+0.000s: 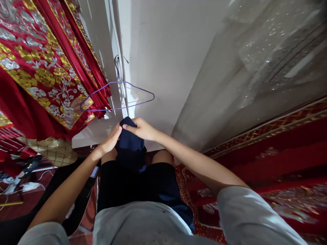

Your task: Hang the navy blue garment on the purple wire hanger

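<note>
A dark navy piece of cloth (131,143), folded or bunched, hangs from both hands in front of my knees; its kind does not show. My left hand (112,139) presses against its upper left edge, thumb near the top. My right hand (141,129) grips the upper right side, with the thumb lying across the front and the other fingers behind the cloth. Just above the hands, a purple wire hanger (135,105) hangs by its hook against the wall with no garment on it.
Red garments with gold and silver embroidery (48,78) hang at left. Sheer sparkly fabric (268,51) covers the right side, above red embroidered cloth (255,149). A phone (94,172) lies on a dark surface by my left arm. Cables and a white plug (30,186) lie lower left.
</note>
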`<state>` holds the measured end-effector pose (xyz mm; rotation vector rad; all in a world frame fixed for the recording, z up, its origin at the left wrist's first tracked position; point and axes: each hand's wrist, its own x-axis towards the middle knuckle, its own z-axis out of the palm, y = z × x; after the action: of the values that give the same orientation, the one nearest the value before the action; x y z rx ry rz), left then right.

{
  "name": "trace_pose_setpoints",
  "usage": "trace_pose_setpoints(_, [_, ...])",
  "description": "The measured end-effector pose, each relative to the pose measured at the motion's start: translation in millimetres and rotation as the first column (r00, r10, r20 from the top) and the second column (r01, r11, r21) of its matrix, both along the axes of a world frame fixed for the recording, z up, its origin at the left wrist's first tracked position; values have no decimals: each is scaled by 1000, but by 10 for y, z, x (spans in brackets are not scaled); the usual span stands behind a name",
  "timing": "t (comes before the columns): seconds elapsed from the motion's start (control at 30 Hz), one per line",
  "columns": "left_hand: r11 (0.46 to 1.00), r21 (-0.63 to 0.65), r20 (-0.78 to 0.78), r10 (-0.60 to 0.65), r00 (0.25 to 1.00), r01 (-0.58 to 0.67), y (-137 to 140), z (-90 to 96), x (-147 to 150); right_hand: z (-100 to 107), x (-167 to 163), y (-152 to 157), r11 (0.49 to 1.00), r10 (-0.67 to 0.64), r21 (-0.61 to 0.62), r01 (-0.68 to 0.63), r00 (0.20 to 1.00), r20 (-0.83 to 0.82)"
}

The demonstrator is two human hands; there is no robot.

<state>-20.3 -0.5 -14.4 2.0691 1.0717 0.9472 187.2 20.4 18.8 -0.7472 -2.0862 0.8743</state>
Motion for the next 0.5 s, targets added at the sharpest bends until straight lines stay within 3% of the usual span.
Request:
trace_pose_setpoints(0.07, [991, -120, -188, -79, 979, 57, -19, -152, -203, 92, 62, 171, 975, -130, 187, 117, 990, 55])
trace_pose_setpoints(0.13, [981, -190, -357, -112, 927, 45, -45, -267, -386, 100, 55, 435, 922, -291, 268, 281, 957, -4])
trace_pose_setpoints(0.23, [979, -199, -494, -74, 866, -30, -71, -309, -609, -38, -44, 892, 896, -427, 82, 436, 898, -109])
trace_pose_setpoints(0.3, [983, -173, -512, -42, 858, -55, -72, -260, -732, -164, -85, 1127, 884, -465, -47, 464, 885, -10])
trace_pose_setpoints(0.4, [993, -85, -550, 22, 835, -82, -53, -129, -906, -275, -15, 1264, 840, -536, 2, 543, 828, 163])
trace_pose_setpoints(0.5, [989, 100, -556, 147, 818, -110, -17, 27, -1073, -225, 156, 1175, 816, -577, 80, 572, 803, 147])
